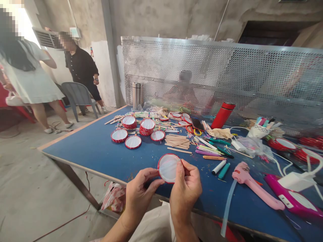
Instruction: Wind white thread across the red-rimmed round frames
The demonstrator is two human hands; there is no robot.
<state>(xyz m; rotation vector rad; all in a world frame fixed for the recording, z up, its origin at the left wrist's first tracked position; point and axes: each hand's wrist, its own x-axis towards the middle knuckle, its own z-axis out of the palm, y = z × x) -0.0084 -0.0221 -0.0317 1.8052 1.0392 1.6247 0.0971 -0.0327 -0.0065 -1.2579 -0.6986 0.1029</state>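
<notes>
Both hands hold a round drum (167, 167) (red rim, white face).

Bare concrete walls (176, 16) and floor (30, 174); a perforated metal screen (227, 74) backs the blue table (101, 151), grey chair (78, 95) beyond, daylight far left.

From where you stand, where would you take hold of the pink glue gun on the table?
Take the pink glue gun by its long handle, coming from above on the near side. It lies flat on the blue table, handle running right and toward you, head toward the markers. The clear stick trails from its head, so keep clear of that end.
</notes>
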